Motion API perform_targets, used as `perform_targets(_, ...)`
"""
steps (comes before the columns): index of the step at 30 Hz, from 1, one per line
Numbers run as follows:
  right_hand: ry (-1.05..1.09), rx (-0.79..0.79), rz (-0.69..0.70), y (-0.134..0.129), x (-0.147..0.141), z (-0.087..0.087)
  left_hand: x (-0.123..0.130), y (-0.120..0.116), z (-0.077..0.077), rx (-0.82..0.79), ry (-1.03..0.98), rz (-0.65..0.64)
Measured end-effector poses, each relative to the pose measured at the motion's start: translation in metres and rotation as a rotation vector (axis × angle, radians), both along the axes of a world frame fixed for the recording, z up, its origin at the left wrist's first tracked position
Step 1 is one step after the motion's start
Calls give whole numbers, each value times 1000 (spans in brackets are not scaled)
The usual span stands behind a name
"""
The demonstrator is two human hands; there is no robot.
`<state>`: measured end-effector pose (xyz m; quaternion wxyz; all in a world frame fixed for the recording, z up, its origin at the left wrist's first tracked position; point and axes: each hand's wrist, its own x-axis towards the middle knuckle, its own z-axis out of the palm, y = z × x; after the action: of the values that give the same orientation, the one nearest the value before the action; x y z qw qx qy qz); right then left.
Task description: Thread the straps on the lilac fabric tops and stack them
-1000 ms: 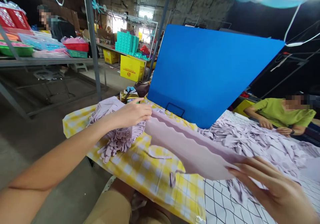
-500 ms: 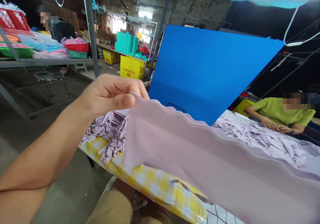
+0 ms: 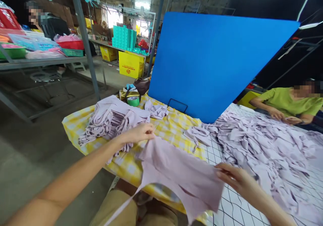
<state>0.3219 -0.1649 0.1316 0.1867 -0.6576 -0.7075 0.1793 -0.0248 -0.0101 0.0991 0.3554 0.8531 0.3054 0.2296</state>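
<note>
A mauve garment piece (image 3: 181, 172) with a thin strap hangs stretched between my two hands, over the front edge of the table. My left hand (image 3: 140, 133) pinches its upper left corner. At its right end, my right hand (image 3: 233, 177) grips the edge between thumb and fingers. Close behind my left hand lies a stack of similar mauve pieces (image 3: 113, 118), their straps bunched toward the front. A large loose heap of mauve pieces (image 3: 262, 145) spreads over the table to the right of my right hand.
A yellow checked cloth (image 3: 174, 120) and a white grid-patterned cloth (image 3: 227, 202) cover the table. A tall blue board (image 3: 209, 64) stands at the back, near a green tape roll (image 3: 133, 101). Across the heap sits a person in a yellow-green shirt (image 3: 287, 100).
The garment piece was close to the camera and is now lower and farther off. My left hand has moved down and away. My right hand has come into view holding the other end.
</note>
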Motion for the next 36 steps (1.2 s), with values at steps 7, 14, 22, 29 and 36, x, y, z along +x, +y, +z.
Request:
perform_targets(7, -158, -197, -67, 53, -2, -71, 48, 25, -87, -76, 112, 258)
perform_targets(14, -157, -174, -100, 72, 14, -98, 59, 48, -104, -83, 139, 426)
perform_targets(22, -152, -155, -140, 83, 22, -130, 71, 45, -126, 52, 145, 467)
perform_targets(29, -254, -144, -117, 97, 25, -137, 70, 34, -128, 177, 273, 455)
perform_targets(36, -331, -40, -266, 88, 9, -137, 73, 17, -118, 517, 472, 456)
